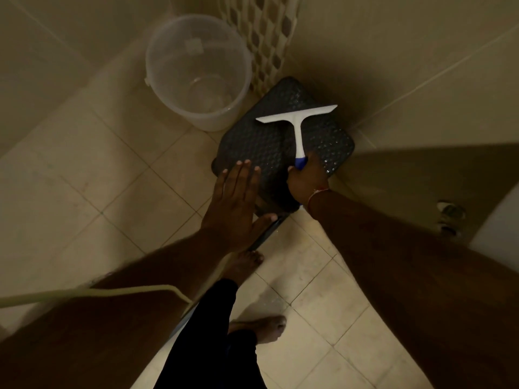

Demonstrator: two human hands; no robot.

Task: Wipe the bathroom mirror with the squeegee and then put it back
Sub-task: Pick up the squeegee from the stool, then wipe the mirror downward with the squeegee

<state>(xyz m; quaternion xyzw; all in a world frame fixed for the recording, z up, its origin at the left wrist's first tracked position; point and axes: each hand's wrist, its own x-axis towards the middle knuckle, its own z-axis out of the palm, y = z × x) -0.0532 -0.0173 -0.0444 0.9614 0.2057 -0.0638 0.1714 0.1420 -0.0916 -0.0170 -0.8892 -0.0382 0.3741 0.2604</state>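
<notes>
Clutching squeegee (297, 127) handle – right hand (307, 182) grip; left hand (238, 203) spread flat; stool (269, 147) half-hidden.

White squeegee (297, 127), blue grip end, is lying flat on a dark textured stool (261, 141), blade pointing away; probably resting, contact unclear.

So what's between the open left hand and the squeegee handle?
In the head view, only the dark textured top of the stool lies between the left hand and the squeegee, whose handle the right hand grips.
</notes>
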